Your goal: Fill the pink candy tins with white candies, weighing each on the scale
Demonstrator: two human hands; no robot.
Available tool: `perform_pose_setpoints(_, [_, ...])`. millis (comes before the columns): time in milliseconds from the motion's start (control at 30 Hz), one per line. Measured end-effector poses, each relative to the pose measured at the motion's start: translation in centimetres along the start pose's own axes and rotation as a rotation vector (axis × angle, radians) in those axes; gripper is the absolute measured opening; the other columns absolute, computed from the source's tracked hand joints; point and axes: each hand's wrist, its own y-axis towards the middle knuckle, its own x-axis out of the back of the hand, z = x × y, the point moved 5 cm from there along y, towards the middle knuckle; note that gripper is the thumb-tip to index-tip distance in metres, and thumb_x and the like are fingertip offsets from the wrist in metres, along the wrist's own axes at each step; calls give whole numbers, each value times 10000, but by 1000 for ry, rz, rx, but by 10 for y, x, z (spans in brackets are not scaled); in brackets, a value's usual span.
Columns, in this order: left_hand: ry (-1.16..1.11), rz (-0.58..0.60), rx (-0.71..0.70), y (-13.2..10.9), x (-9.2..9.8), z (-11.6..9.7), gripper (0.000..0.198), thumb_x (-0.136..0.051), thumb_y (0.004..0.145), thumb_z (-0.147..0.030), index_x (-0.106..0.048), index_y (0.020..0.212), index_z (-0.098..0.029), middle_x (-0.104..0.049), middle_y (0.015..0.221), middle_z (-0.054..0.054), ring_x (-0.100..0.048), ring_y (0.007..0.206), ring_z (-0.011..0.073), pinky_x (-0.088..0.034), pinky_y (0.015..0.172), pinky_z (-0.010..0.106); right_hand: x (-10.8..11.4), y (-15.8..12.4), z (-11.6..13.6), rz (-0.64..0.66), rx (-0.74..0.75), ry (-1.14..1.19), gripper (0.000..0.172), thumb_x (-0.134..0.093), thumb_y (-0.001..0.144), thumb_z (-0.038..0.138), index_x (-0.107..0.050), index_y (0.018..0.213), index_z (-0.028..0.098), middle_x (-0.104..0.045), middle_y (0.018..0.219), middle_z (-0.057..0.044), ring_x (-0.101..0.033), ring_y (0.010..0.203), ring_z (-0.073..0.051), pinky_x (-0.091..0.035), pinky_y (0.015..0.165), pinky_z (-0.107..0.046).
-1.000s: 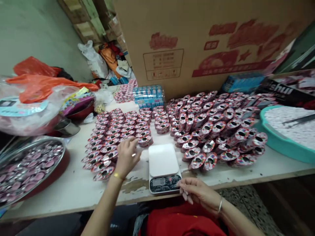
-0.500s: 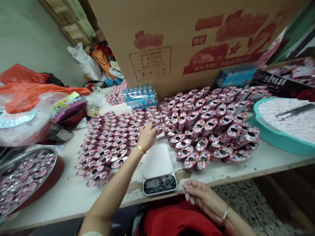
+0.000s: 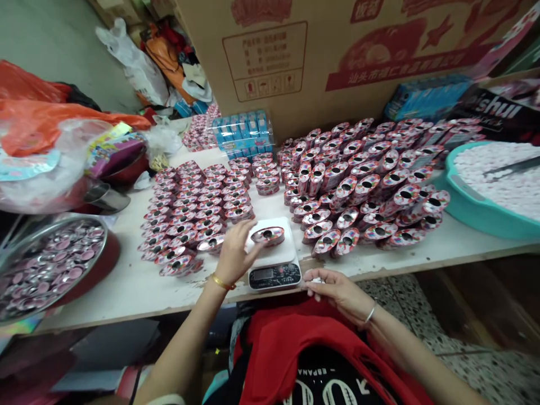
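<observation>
Packet (image 3: 276, 236) now stands on the scale (image 3: 276, 259); half a second ago it was behind it, at the left hand (image 3: 235, 251). That hand is at its left end, whether gripping I cannot tell. The right hand (image 3: 337, 289) pinches white bits (image 3: 317, 280).

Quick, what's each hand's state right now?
Left hand: at the pack on the scale; can't tell if it's gripping.
Right hand: closed on small white bits.
</observation>
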Motion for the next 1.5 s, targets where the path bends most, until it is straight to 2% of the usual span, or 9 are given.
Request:
perform_pose_setpoints(100, [-103,-107,233,-33,-5,31,288,-413,892,-303,-512,1128,-170,-586,1035,95,-556,966,198,-457,842,343,5,-3,-3,-11,-27,38,381,-807,580,311,-649,873,126,-656,815,-42,-580,707,-93,-439,683,-214])
perform_pose_setpoints(233, [-221,15,399,-67,-35,58,309,-357,874,-226,-563,1090,-144,-600,885,74,-575,735,153,-490,713,305,6,-7,-2,-26,-66,-6,379,-809,579,302,-643,871,124,-663,788,-43,-595,674,-91,-459,692,-223])
perform_pose_setpoints(400, [-273,121,366,-64,-59,57,319,-347,821,-144,-621,984,-151,-582,790,61,-552,757,163,-476,721,290,0,-6,22,-15,-26,-82,351,-787,614,320,-635,865,127,-651,702,-27,-565,592,-71,-454,593,-199])
perform_pose_setpoints(600, [-388,129,371,-56,-73,52,330,-333,805,-123,-600,997,-150,-584,874,65,-543,722,144,-482,700,279,-2,1,66,-46,94,-143,373,-797,594,278,-632,898,137,-664,809,-34,-617,690,-94,-494,738,-237])
perform_pose_setpoints(733, [-359,125,370,-56,-65,51,299,-380,832,-186,-591,1042,-153,-587,867,58,-553,750,149,-477,723,284,-9,15,88,-8,155,-300,368,-765,635,304,-620,926,132,-656,718,-28,-571,594,-71,-468,603,-196])
perform_pose_setpoints(933, [-244,-27,367,-70,-36,50,289,-453,855,-283,-570,1090,-163,-592,876,48,-553,769,150,-460,719,283,-36,41,111,48,258,-571,248,-685,718,282,-612,906,136,-596,614,1,-486,481,-66,-380,455,-191])
perform_pose_setpoints(1100, [-237,-33,370,-89,-41,52,277,-431,880,-313,-567,1076,-172,-583,864,53,-550,765,154,-457,701,286,-65,63,127,-23,417,-965,65,-624,737,128,-636,800,125,-522,544,30,-464,493,-69,-364,507,-207])
perform_pose_setpoints(1267, [-218,-50,348,-92,-47,51,257,-426,884,-299,-563,1065,-178,-569,860,50,-532,758,151,-443,692,286,-82,77,128,-73,536,-1398,102,-630,737,91,-667,828,120,-582,723,-32,-504,680,-123,-376,655,-249])
perform_pose_setpoints(1500, [-209,-67,343,-95,-50,53,253,-417,891,-299,-559,1060,-175,-553,849,48,-521,750,148,-438,695,282,-84,80,127,-64,594,-1521,123,-574,784,78,-670,857,98,-601,842,-82,-528,788,-156,-387,742,-262])
